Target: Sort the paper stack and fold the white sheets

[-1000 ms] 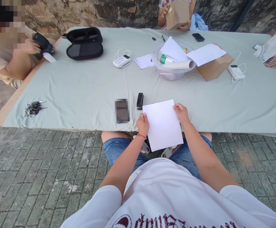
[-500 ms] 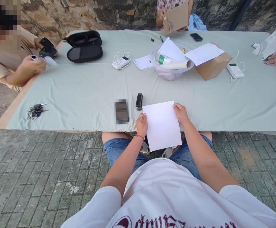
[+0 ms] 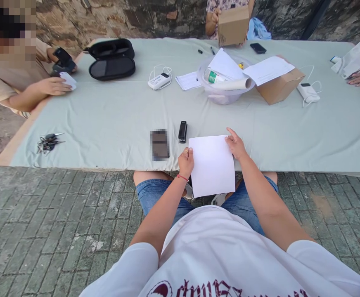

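A blank white sheet of paper (image 3: 212,167) is held over the table's near edge and my lap. My left hand (image 3: 186,162) grips its left edge, thumb on top and the other fingers underneath. At the upper right corner, my right hand (image 3: 235,144) pinches the paper, with its index finger stretched out past the edge. Just beyond my left hand lies a black stapler (image 3: 183,132) on the cloth. Left of the stapler is a dark, blurred rectangular object (image 3: 159,144).
On the cloth-covered table (image 3: 112,123) are keys (image 3: 50,142), a black case (image 3: 112,62), a white cabled device (image 3: 160,81), a plastic basin (image 3: 226,93) with papers, and a cardboard box (image 3: 280,86). Other people sit left, right and opposite, one holding cardboard (image 3: 233,27).
My right index finger has lifted away from the paper, and the sheet has turned slightly. At left, a co-worker's hand has turned over with the white item; across, the cardboard has shifted upright.
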Motion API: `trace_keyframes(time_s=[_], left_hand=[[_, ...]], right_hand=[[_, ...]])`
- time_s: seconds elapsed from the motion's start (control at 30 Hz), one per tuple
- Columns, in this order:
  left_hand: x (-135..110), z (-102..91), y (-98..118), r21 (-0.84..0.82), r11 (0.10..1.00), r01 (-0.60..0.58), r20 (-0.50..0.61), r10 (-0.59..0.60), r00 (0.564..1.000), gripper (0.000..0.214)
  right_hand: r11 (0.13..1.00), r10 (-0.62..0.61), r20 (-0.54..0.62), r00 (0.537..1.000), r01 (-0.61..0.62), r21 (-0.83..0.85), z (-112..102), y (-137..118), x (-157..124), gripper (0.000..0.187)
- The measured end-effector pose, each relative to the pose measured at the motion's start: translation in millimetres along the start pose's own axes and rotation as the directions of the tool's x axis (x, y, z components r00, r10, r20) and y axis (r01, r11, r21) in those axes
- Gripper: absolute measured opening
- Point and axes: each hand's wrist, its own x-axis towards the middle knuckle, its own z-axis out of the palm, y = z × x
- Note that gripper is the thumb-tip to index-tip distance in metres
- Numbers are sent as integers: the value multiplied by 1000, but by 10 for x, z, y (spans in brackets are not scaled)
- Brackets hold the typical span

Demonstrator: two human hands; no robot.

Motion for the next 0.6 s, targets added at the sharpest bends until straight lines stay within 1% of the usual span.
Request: trace_keyframes(time_s=[0.1, 0.17, 0.3, 0.47, 0.53, 0.6], left_hand=[[-8, -13, 6, -7, 1000, 5, 30, -4, 1000, 39], [-10, -21, 8, -24, 1000, 14, 40, -13, 999, 40], [1, -32, -4, -85, 996, 40, 52, -35, 998, 42], [22, -52, -2, -236, 965, 116, 109, -93, 990, 44], [25, -58, 10, -278, 951, 136, 111, -108, 988, 43], [27, -57, 18, -299, 943, 143, 95, -120, 988, 42]], right_hand=[[1000, 19, 33, 999, -20, 12, 0, 9, 7, 44], [1000, 6, 27, 1000, -7, 22, 3, 19, 5, 35], [1000, -7, -12, 1000, 7, 17, 11, 38, -9, 28], [998, 28, -36, 999, -26, 53, 28, 33, -20, 27], [990, 68, -29, 997, -64, 128, 33, 11, -28, 33], [967, 109, 2, 994, -106, 231, 32, -26, -53, 41]])
